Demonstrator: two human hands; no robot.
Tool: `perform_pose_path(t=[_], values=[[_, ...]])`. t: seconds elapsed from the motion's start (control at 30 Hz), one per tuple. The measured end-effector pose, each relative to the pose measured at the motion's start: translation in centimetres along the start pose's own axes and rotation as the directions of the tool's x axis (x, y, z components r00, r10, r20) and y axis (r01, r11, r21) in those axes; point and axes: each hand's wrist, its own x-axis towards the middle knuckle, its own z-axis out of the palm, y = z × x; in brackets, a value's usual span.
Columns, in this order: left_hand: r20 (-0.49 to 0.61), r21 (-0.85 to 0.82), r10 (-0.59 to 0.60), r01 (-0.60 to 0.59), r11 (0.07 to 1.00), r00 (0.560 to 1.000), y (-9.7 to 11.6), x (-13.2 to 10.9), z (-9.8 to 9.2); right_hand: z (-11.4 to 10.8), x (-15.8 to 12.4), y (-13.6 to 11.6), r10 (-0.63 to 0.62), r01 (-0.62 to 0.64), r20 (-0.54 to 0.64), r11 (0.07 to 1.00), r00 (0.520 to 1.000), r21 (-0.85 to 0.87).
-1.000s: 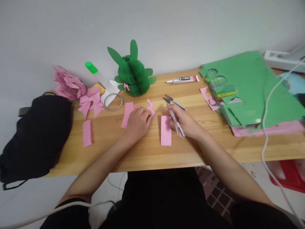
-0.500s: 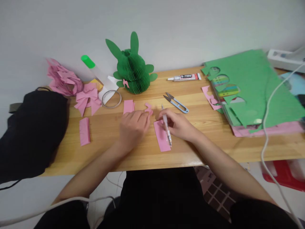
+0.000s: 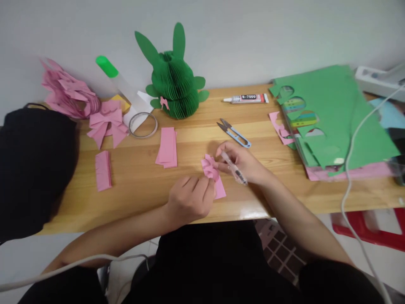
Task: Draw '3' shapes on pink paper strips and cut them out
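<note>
Where the fingers [image 3: 222,165] of the right hand [image 3: 245,162] are drawn together, a small pink cutout [image 3: 209,165] is touched at its right edge, and a clear pen [image 3: 234,169] is gripped in the same hand, its length slanting toward the near right. The cutout is held just above the far end of a pink strip [image 3: 220,191], which lies flat at the middle of the tabletop [image 3: 139,190], close to its near edge. The fingers [image 3: 198,190] of the left hand [image 3: 190,199] are curled and pressed together against the near left edge of this strip; whether the strip is pinched or only pressed down cannot be told.

Just beyond the right hand, blue thread snips [image 3: 234,135] are seen lying flat, and farther still a glue tube [image 3: 247,99] is laid near the wall. To the left of the hands, a small stack of pink strips [image 3: 167,147] is placed, with a tape ring [image 3: 143,124] beyond it. A green honeycomb paper figure [image 3: 174,84] with two upright ears is stood at the far middle. Farther left, a pleated pink piece [image 3: 103,169], a pink paper bow [image 3: 107,124] and a heap of pink paper loops [image 3: 68,90] are spread out, and a tube with a green cap [image 3: 109,69] is leaned against the wall. A black bag [image 3: 31,169] is set at the left end. At the right, a stack of green paper [image 3: 335,109] with cut-out holes is laid, and a white cable [image 3: 352,169] is trailed across it.
</note>
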Motion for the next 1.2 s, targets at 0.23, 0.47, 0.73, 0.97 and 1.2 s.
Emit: perform_pose_path(t=[0.23,0.47,0.73,0.97,1.2], values=[[0.098,-0.148,0.001,0.014,0.989,0.995,-2.0,-0.6,0.2,-0.1,-0.2,-0.6,0.045,-0.048,0.030,0.989,0.999,0.137],[0.147,-0.263,-0.061,0.098,0.960,0.987,-5.5,-2.0,2.4,0.6,-3.1,-2.7,0.026,-0.043,-0.102,0.985,0.994,-0.169],[0.082,-0.315,-0.068,0.090,0.945,0.994,-5.2,-2.6,3.4,3.6,-4.1,-0.9,-0.060,-0.005,-0.214,0.957,0.975,-0.291],[0.093,-0.314,-0.048,0.075,0.947,0.994,-5.6,-2.4,3.3,4.3,-4.2,-0.4,-0.080,-0.011,-0.311,0.960,0.947,-0.280],[0.259,-0.298,-0.050,0.129,0.946,0.965,-5.7,-2.3,3.0,4.4,-4.0,-0.4,-0.112,0.008,-0.287,0.940,0.951,-0.340]])
